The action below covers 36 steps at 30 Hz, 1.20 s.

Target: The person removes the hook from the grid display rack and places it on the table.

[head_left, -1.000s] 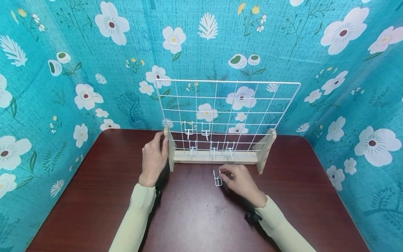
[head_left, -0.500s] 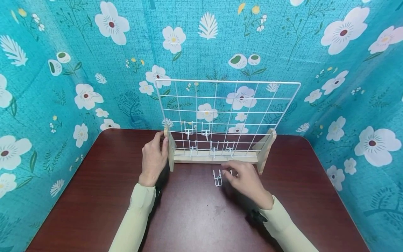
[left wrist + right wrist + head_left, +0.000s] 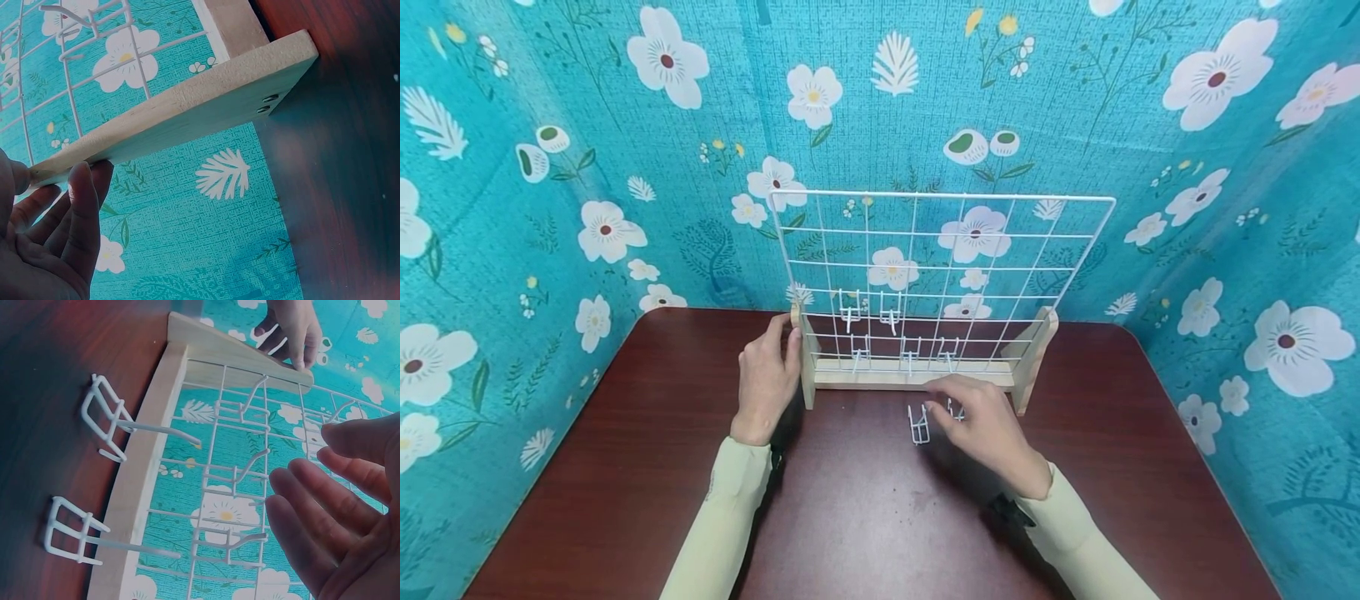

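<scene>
A white wire grid rack [image 3: 940, 195] stands on a wooden base, several white wire hooks hanging on its lower rows, one of them this hook [image 3: 891, 316]. My left hand [image 3: 766, 375] grips the rack's left wooden side piece [image 3: 181, 106], thumb on one face and fingers on the other. Bare of any object, my right hand [image 3: 985, 421] hovers in front of the base with its fingers loosely bent. Two loose hooks lie on the table beneath it: the left hook [image 3: 919, 427] shows whole, and the right hook [image 3: 956, 410] is partly covered by the hand in the head view.
The dark red-brown table [image 3: 647, 467] carries the rack near its back edge. A turquoise floral cloth [image 3: 880, 125] surrounds the table at the back and both sides. The right wooden side piece [image 3: 1036, 358] rises just beyond my right hand.
My right hand has drawn back to the right from the left loose hook, and more of the right loose hook shows. The left hand and the rack stay in place.
</scene>
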{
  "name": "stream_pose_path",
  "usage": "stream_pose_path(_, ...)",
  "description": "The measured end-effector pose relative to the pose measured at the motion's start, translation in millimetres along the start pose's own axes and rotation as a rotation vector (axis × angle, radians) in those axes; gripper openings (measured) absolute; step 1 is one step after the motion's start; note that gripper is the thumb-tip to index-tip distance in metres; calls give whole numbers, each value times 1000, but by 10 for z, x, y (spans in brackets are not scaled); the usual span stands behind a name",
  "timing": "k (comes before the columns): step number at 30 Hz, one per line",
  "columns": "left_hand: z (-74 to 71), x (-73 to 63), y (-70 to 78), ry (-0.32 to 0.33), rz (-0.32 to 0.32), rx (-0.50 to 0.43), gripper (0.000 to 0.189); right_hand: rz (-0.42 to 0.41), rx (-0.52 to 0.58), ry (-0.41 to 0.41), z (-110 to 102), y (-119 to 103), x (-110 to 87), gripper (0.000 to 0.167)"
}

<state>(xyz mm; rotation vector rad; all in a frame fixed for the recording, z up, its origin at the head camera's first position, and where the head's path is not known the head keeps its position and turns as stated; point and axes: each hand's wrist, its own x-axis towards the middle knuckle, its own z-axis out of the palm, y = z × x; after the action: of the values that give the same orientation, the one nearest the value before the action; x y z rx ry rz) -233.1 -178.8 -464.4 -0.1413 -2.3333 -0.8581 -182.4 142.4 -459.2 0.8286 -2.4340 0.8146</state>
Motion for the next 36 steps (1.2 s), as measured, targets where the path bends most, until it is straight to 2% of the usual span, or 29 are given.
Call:
stream_pose_path(7, 2, 5, -18, -1, 6, 6, 31, -31, 37, 36, -4, -41, 93, 20)
stream_pose_path(20, 4, 1, -20, -8, -7, 4, 31, -12, 88, 41, 1, -128, 269, 20)
stream_pose_path(36, -6, -1, -1, -6, -7, 6, 30, -13, 100, 147, 53, -157, 442, 24)
